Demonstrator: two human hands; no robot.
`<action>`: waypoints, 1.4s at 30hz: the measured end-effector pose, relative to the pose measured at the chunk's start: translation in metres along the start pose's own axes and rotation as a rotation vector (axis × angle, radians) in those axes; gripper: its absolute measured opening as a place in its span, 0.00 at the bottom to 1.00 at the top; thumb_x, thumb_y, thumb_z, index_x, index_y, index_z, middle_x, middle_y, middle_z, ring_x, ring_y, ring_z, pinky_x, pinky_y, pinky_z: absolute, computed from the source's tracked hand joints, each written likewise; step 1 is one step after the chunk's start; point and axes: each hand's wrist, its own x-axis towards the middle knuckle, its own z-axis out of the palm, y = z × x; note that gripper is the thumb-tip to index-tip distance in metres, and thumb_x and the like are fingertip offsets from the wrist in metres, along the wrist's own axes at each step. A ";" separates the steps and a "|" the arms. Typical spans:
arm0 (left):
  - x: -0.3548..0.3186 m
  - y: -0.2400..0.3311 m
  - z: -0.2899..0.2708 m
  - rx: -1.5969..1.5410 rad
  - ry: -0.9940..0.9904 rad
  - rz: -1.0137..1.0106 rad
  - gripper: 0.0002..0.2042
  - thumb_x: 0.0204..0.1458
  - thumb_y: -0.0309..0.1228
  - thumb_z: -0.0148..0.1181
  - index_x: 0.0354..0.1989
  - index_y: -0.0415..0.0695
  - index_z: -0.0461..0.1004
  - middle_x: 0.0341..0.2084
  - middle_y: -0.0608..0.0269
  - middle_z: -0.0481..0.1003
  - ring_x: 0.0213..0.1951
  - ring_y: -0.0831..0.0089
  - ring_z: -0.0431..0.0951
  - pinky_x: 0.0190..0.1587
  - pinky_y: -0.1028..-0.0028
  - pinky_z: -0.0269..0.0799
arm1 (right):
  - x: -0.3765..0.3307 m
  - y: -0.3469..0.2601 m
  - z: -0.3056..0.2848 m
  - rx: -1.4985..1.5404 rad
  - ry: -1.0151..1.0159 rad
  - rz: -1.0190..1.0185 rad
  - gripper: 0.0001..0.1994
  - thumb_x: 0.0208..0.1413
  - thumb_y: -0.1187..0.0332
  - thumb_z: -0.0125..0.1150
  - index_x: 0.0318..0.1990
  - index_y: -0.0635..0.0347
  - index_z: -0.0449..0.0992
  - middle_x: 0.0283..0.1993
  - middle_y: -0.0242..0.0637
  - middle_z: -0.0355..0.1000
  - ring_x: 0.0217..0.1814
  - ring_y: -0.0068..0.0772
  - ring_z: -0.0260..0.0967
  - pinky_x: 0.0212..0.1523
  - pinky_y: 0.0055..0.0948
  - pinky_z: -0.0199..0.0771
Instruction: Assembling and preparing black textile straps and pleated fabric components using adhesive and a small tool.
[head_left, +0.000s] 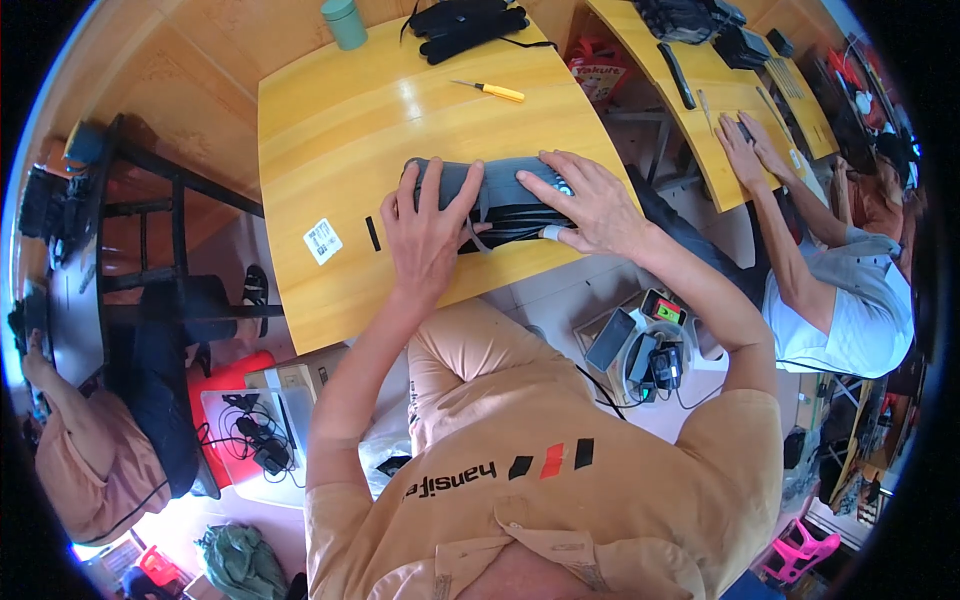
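A long dark grey piece [500,185] with black straps or bands along its near side lies on the yellow table [330,110]; its exact kind cannot be made out. My left hand [425,235] grips its left part, fingers over the top and thumb at a grey band on the near side. At the right end, my right hand [600,212] holds it with fingers on top and the thumb, wrapped in white, at the near edge. Left of my left hand lie a short black strip [373,234] and a white printed label [323,241].
A yellow-handled screwdriver [502,92], a green canister [345,24] and a black strapped bundle [465,28] are on the table's far part. A bin of electronics [640,350] stands below right. Co-workers sit at a right-hand table [720,170] and on the left.
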 end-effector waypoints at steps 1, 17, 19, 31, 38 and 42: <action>-0.001 -0.002 0.002 0.002 0.001 -0.002 0.36 0.28 0.43 0.67 0.54 0.66 0.67 0.52 0.66 0.64 0.52 0.60 0.63 0.47 0.61 0.58 | 0.000 0.001 0.001 -0.021 -0.004 -0.004 0.40 0.36 0.59 0.66 0.62 0.43 0.56 0.55 0.47 0.59 0.54 0.48 0.59 0.55 0.41 0.61; -0.009 -0.006 0.001 0.134 -0.026 0.192 0.36 0.36 0.42 0.64 0.59 0.54 0.59 0.55 0.63 0.62 0.57 0.62 0.60 0.59 0.47 0.42 | 0.000 0.001 0.003 -0.074 0.028 -0.031 0.35 0.38 0.57 0.62 0.59 0.47 0.60 0.55 0.48 0.60 0.55 0.49 0.60 0.55 0.40 0.62; -0.009 -0.007 0.006 0.134 -0.011 0.183 0.35 0.37 0.40 0.63 0.59 0.53 0.59 0.54 0.61 0.63 0.57 0.64 0.61 0.58 0.49 0.44 | 0.001 0.000 0.001 -0.083 0.013 -0.029 0.37 0.37 0.57 0.62 0.60 0.47 0.59 0.56 0.48 0.59 0.56 0.50 0.59 0.56 0.40 0.61; -0.013 -0.009 0.012 0.185 -0.044 0.227 0.26 0.45 0.35 0.55 0.56 0.50 0.61 0.52 0.55 0.63 0.55 0.62 0.61 0.58 0.54 0.51 | 0.016 -0.036 -0.020 -0.055 0.124 0.023 0.33 0.30 0.60 0.68 0.51 0.53 0.67 0.45 0.38 0.62 0.55 0.43 0.56 0.57 0.45 0.51; -0.014 -0.008 0.010 0.201 -0.039 0.229 0.26 0.45 0.36 0.53 0.56 0.50 0.61 0.52 0.56 0.62 0.55 0.62 0.61 0.58 0.54 0.51 | 0.036 -0.078 0.011 0.166 0.338 0.185 0.16 0.28 0.64 0.69 0.28 0.56 0.74 0.29 0.31 0.62 0.36 0.34 0.59 0.42 0.36 0.55; -0.015 -0.010 0.009 0.215 -0.066 0.234 0.28 0.44 0.38 0.53 0.57 0.50 0.60 0.53 0.56 0.61 0.56 0.62 0.60 0.58 0.54 0.50 | 0.041 -0.088 0.021 0.282 0.346 0.307 0.13 0.30 0.72 0.67 0.29 0.56 0.74 0.26 0.30 0.61 0.35 0.33 0.59 0.41 0.35 0.54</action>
